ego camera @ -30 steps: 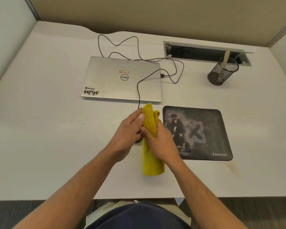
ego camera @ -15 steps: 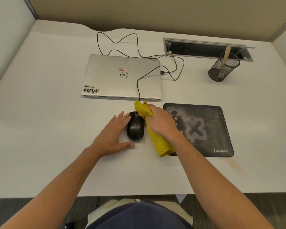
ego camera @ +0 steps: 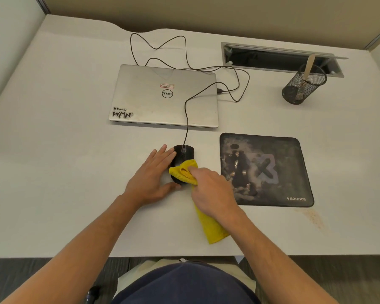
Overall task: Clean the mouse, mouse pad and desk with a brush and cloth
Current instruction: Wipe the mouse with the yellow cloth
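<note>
A black wired mouse (ego camera: 183, 152) sits on the white desk (ego camera: 53, 172), left of a dark printed mouse pad (ego camera: 264, 170). My left hand (ego camera: 153, 177) lies against the mouse's left side, fingers along it and thumb at its rear. My right hand (ego camera: 208, 189) grips a yellow cloth (ego camera: 183, 172) and presses its bunched end onto the mouse's back half. The rest of the cloth trails toward the desk's front edge under my wrist. A brush handle (ego camera: 308, 65) stands in a black mesh cup (ego camera: 303, 85) at the far right.
A closed silver laptop (ego camera: 162, 97) lies behind the mouse, with the mouse cable (ego camera: 185, 110) looping over it. A cable slot (ego camera: 279, 59) is open in the desk at the back right. A brownish stain (ego camera: 314, 218) marks the desk in front of the pad.
The mouse was set down on the desk from between both hands. My right hand then moved the cloth from the mouse's front to its back half, and my left hand closed in against its side.
</note>
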A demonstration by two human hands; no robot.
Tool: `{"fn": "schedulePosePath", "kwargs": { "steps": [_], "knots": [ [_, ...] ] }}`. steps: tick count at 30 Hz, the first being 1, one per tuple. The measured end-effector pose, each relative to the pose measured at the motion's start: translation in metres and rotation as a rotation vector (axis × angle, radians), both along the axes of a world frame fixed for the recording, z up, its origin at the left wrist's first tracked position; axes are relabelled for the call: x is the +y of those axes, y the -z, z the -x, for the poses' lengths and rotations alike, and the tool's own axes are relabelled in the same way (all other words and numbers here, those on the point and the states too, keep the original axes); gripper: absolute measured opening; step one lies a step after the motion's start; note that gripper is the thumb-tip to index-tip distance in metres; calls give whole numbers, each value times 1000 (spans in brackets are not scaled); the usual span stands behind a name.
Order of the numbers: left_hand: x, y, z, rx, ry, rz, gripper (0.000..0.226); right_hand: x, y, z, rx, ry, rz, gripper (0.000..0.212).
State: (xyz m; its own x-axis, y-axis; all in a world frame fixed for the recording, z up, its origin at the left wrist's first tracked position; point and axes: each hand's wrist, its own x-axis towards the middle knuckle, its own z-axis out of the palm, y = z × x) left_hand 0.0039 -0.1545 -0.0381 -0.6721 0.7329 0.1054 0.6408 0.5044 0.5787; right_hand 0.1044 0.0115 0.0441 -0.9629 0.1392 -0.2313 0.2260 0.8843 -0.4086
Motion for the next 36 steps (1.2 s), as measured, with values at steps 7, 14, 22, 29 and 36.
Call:
{"fn": "schedulePosePath", "kwargs": {
  "steps": [7, 14, 22, 29, 36],
  "knots": [
    [-2, 2, 2, 8, 38, 1, 81, -12, 3, -17, -83, -16, 182, 28],
    [-1, 5, 1, 51, 16, 13, 85, 19, -5, -5, 144, 266, 349, 36],
    [-1, 6, 2, 56, 12, 6, 87, -11, 10, 1, 54, 167, 105, 37],
    [0, 5, 1, 51, -5, -24, 80, -31, 11, -15, 65, 109, 78, 38],
    [-2, 9, 2, 36, 2, -7, 83, -32, 11, -20, -7, 2, 202, 25]
  ]
}}
